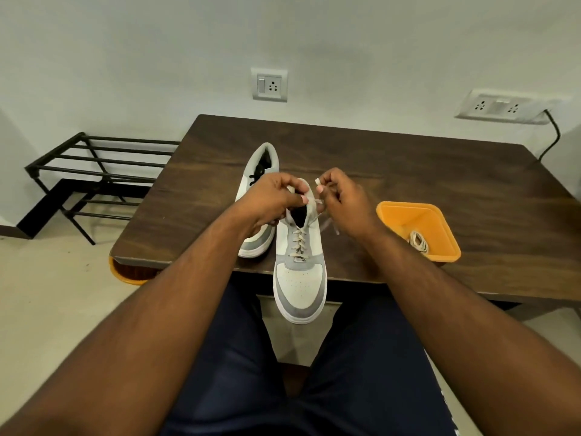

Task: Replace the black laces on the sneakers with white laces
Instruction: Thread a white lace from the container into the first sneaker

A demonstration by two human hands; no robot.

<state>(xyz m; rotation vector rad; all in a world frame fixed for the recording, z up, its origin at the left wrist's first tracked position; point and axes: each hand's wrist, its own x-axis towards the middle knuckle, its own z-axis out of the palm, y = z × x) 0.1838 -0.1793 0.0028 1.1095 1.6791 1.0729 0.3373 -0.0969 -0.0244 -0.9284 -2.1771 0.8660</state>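
A white and grey sneaker juts over the table's near edge, toe toward me, threaded with a white lace. My left hand grips the shoe's collar and pinches the lace near the top eyelets. My right hand pinches the other end of the white lace, its tip sticking up between the fingers. Behind my left hand lies the second sneaker, with a black lace in it. Another white lace is coiled in an orange tray.
The sneakers rest on a dark wooden table against the wall. A black metal rack stands to the left. Something orange shows under the table's left corner. My legs sit below the table edge.
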